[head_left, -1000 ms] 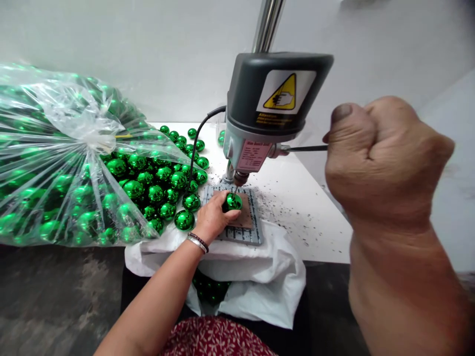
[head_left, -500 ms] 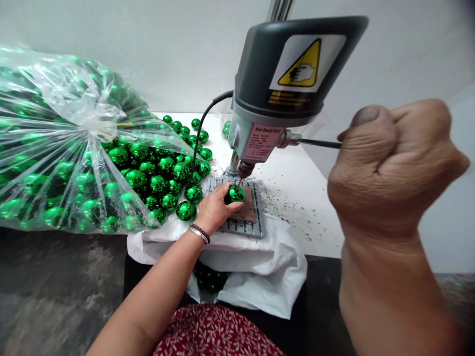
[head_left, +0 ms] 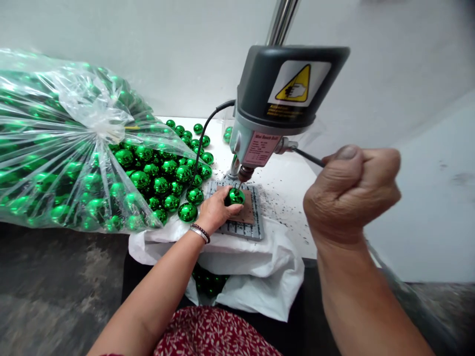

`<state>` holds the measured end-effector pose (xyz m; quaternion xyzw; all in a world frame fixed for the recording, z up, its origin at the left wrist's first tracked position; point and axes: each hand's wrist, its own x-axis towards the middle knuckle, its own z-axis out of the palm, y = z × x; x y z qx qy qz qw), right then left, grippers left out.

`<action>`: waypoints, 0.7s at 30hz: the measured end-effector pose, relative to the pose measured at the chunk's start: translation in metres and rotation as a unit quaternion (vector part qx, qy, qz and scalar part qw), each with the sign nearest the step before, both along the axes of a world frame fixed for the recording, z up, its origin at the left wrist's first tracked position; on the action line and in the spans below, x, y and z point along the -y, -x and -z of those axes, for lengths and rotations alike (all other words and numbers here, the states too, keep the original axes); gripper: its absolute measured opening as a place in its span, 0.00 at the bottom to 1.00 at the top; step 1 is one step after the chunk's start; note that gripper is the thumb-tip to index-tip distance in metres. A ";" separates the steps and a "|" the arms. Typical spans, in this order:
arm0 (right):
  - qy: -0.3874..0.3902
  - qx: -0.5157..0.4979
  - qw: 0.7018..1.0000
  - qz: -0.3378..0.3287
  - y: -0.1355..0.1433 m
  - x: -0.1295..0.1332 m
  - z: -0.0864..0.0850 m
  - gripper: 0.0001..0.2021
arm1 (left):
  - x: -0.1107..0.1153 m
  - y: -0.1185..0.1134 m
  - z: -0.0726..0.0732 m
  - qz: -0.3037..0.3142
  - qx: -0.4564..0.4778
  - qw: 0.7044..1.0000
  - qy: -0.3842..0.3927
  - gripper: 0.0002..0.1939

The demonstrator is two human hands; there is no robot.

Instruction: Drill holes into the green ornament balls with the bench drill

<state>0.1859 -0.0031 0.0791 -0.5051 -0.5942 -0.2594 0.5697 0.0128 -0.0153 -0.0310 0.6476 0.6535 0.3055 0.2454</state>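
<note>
My left hand (head_left: 217, 210) grips a shiny green ball (head_left: 236, 196) between thumb and fingers, on a brown board (head_left: 248, 213) over the grey drill base (head_left: 245, 231). Directly above stands a mini bench drill (head_left: 285, 89); its chuck (head_left: 246, 173) points down and the thin bit reaches the top of the ball. Whether the bit has entered the ball I cannot tell. At the right, my right hand (head_left: 352, 193) is closed around the end of the drill's feed lever (head_left: 308, 157), hiding its tip.
A large clear plastic bag (head_left: 107, 131) of green balls fills the left side, with loose green balls (head_left: 187, 211) beside the base. Dark shavings litter the white table (head_left: 297, 198). A white sack (head_left: 260, 284) holding green balls hangs at the front edge. A black cable (head_left: 202, 136) curves behind.
My right hand has moved down and left with the lever, and the drill head appears lower in view. My left hand keeps the ball in nearly the same place.
</note>
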 end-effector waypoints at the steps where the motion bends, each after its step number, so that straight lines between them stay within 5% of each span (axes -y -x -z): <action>1: -0.017 0.003 1.000 0.000 -0.001 -0.001 0.003 0.20 | 0.000 0.000 0.000 0.000 0.000 1.000 0.002 0.30; 6: -0.073 0.023 0.997 0.001 -0.003 -0.002 0.018 0.13 | 0.001 0.000 -0.001 0.002 -0.002 1.000 0.006 0.29; 12: -0.050 0.006 0.999 -0.010 0.000 0.003 0.032 0.13 | 0.000 0.000 0.001 -0.007 -0.005 1.000 0.012 0.30; 16: -0.031 -0.037 0.999 -0.008 0.008 -0.012 -0.011 0.24 | -0.001 -0.001 0.000 -0.003 0.010 1.000 -0.006 0.28; 21: 0.121 -0.037 0.992 -0.008 0.012 -0.038 -0.074 0.37 | 0.015 0.005 -0.009 0.014 0.076 0.997 -0.020 0.22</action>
